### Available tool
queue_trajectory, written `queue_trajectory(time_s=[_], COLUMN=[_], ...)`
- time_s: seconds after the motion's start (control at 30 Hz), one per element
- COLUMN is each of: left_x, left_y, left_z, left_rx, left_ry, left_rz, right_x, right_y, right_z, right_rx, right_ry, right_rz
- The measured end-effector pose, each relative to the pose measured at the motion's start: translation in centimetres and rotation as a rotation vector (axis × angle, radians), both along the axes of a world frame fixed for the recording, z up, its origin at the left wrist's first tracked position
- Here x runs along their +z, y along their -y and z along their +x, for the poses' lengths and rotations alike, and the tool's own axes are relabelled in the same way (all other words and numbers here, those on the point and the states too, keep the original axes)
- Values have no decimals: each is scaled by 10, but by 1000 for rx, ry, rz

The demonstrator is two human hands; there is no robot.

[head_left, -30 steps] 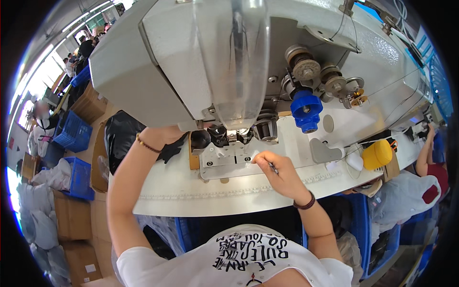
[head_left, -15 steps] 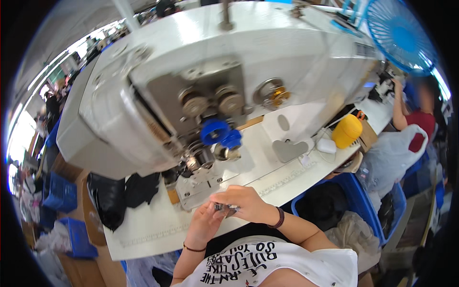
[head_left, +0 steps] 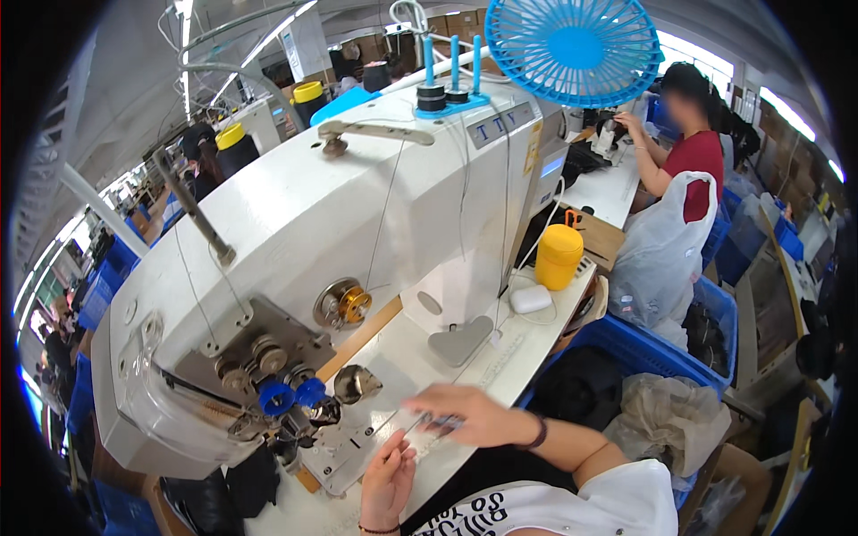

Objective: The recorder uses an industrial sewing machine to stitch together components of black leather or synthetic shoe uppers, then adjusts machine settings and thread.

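Note:
My right hand, blurred by motion, is over the front edge of a white sewing machine table. A small grey metal tool is held beneath its fingers; its exact kind is not clear. Just below and to the left is my left hand, palm turned up, fingers curled and fingertips close together. Whatever is pinched there is too small to make out. Beside both hands, to the left, lies the metal stitch plate of a large white sewing machine. Blue knobs sit on its head.
Black fabric pieces lie left of the stitch plate. On the right stand a yellow container, a white rounded case and blue crates with dark items. A blue fan and a person in red are beyond.
The view has swung to the right and up. My hands, together around the small metal item before, have parted; the right one has lifted away with the tool.

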State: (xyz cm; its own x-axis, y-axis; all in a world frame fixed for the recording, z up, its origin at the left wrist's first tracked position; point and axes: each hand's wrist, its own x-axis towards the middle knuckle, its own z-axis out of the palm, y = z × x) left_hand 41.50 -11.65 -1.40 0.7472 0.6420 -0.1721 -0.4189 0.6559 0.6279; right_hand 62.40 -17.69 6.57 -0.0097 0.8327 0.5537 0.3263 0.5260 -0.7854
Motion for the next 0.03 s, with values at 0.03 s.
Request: queue_trajectory(time_s=[0.03], left_x=[-12], left_y=[-6], left_z=[-4], left_rx=[-34], left_ry=[-10], left_rz=[31], right_x=[13], right_y=[6], right_z=[19], right_rx=[55], right_ry=[-89], right_rz=[-19])
